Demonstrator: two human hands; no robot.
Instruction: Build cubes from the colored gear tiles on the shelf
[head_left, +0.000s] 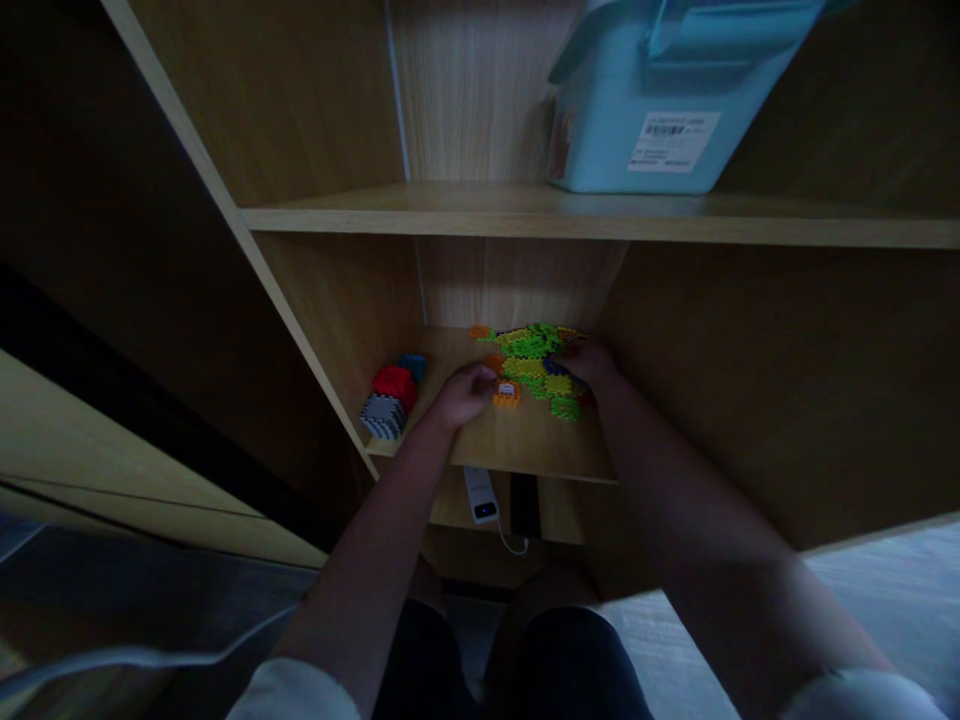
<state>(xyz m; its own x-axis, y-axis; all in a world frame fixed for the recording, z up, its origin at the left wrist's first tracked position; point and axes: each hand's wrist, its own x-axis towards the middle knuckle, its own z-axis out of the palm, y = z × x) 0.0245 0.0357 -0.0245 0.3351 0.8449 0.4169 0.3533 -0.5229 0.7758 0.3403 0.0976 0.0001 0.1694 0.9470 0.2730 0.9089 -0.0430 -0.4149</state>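
A loose pile of interlocking plastic building pieces point(534, 345), mostly green and yellow, lies on the lower shelf. My left hand point(465, 394) is at the pile's left side, its fingers closed at the edge of an orange interlocking piece point(494, 363). Just beside those fingertips sits another orange piece point(507, 393) with a pale patch on top. On the right, my right hand point(590, 362) reaches over the pile with bent fingers at a dark blue interlocking piece point(553, 365). Its fingertips are partly hidden. A green piece point(565, 408) lies in front of that hand.
Left on the same shelf stand stacked grey, red and blue pieces point(394, 385). A light blue lidded bin point(637, 120) occupies the upper shelf point(450, 208). Below, a white device with a small display point(481, 496) and a cable lies by a black strip point(525, 505).
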